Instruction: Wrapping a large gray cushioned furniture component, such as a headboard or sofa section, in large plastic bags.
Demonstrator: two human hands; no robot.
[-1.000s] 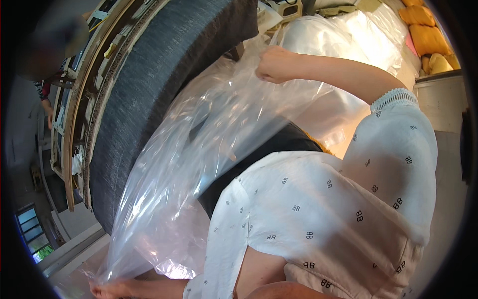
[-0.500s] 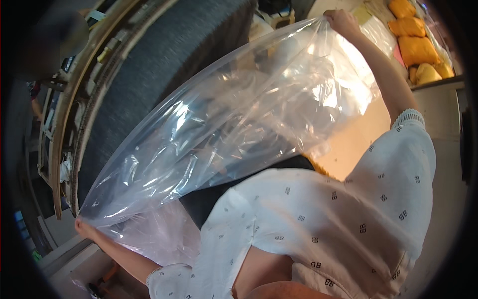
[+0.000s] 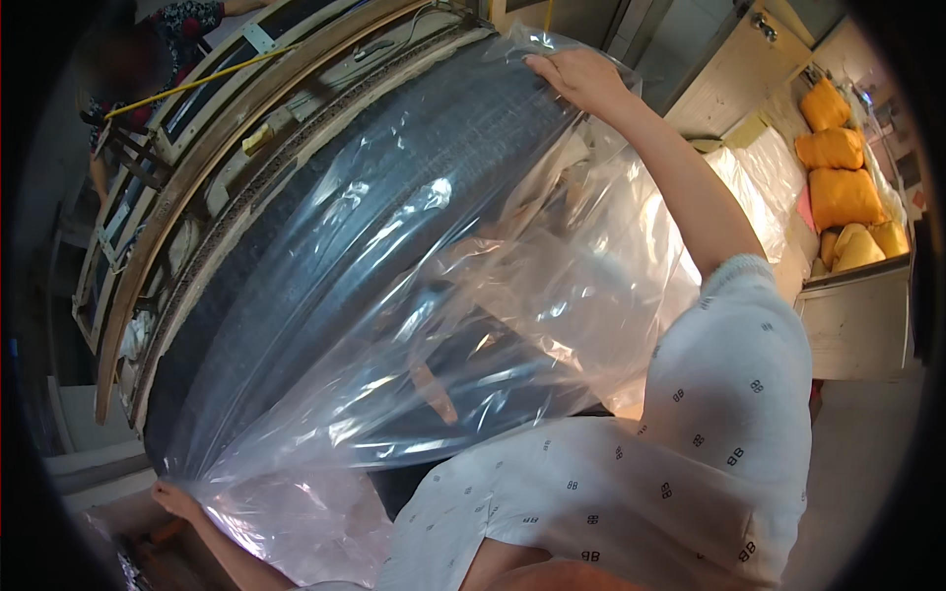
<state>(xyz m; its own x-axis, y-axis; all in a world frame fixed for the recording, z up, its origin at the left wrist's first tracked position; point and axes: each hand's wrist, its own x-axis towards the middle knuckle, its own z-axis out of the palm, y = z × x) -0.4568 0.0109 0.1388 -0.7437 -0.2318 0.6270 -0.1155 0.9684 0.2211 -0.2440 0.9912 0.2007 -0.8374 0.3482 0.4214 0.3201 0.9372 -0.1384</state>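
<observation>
A large clear plastic sheet (image 3: 394, 256) stretches slantwise between my two hands, over a dark grey table surface (image 3: 241, 231). At the far edge my right hand (image 3: 586, 84) grips the sheet's upper part, arm reaching out, with some film spreading beyond the fingers. My left hand (image 3: 177, 499) is closed on the sheet's near-left corner, beside the end of the table, and creases fan out from it. Loose folds of the film hang toward my body and trail down past my left forearm. Brownish shapes show blurred through the film.
Curved-looking wooden rails (image 3: 168, 212) run along the table's far left side, with a yellow rod (image 3: 197, 84) across them. A person (image 3: 202, 25) is beyond, top left. Stuffed orange bags (image 3: 843, 197) are stacked at right by a pale cabinet (image 3: 852, 330). A wooden door (image 3: 744, 69) stands behind.
The sheet has come down over the dark table surface. My right hand has shifted left and down in view; my left hand is slightly lower. The view has turned, showing more of the rails.
</observation>
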